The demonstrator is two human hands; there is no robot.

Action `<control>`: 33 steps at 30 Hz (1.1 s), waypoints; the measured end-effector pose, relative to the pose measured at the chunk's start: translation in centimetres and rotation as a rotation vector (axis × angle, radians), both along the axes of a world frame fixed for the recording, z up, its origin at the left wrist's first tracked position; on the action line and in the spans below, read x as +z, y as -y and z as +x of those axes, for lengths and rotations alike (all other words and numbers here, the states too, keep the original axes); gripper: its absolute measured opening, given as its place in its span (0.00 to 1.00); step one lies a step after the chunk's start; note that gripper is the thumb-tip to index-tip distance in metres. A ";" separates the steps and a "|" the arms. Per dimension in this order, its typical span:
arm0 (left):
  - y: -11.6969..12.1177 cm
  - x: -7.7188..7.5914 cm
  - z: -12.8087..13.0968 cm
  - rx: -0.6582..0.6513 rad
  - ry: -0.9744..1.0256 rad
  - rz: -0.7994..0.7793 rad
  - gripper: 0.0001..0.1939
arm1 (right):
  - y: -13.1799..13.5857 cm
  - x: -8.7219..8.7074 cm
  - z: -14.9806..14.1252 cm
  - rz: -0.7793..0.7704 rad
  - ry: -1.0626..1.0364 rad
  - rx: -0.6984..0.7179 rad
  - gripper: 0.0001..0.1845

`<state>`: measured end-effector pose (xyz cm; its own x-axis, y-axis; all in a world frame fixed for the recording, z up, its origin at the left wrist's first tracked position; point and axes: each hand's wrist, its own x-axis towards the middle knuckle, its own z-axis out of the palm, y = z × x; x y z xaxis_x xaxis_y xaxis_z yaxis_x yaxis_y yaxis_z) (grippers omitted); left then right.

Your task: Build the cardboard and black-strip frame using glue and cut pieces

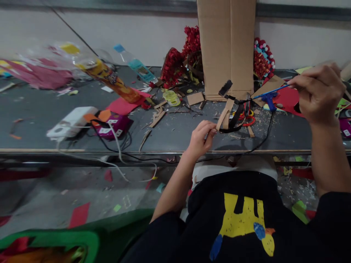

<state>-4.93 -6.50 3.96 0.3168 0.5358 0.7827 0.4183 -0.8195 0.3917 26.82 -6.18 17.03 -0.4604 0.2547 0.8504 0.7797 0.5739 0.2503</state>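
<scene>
My left hand point(202, 138) pinches one end of a bent cardboard strip point(225, 114) above the table's front edge. Part of that strip is black, and the rest is bare brown. A thin blue paintbrush point(270, 91) is in my right hand point(319, 91), raised on the right with its fingers closed round the handle end. The brush's dark tip points left and meets the black part of the strip, though I cannot tell whether it touches. Behind the strip lie scissors point(248, 120) with red-orange handles, partly hidden. A blue glue gun point(270, 99) rests just under the brush.
A tall cardboard sheet point(229, 47) stands at the back. Leftward are a small jar point(171, 98), a blue-liquid bottle point(141, 69), an orange drink bottle point(109, 80) and a white power strip point(72, 122). Cables cross the table edge point(164, 153). A green bin point(95, 237) stands lower left.
</scene>
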 end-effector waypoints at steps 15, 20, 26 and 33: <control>-0.2 0.2 -0.1 -0.093 0.125 -0.023 0.08 | 1.1 -0.4 -1.6 -0.044 0.056 0.035 0.11; -0.4 0.0 -0.4 -0.079 0.170 -0.063 0.10 | -0.1 -0.1 -0.3 0.003 -0.025 -0.054 0.12; -0.6 -0.3 -0.2 -0.058 0.217 -0.130 0.13 | 2.3 -0.7 -2.5 -0.047 -0.020 0.056 0.09; -0.5 -0.4 -0.2 -0.071 0.268 -0.170 0.13 | 2.1 -0.8 -2.8 -0.118 -0.013 0.089 0.09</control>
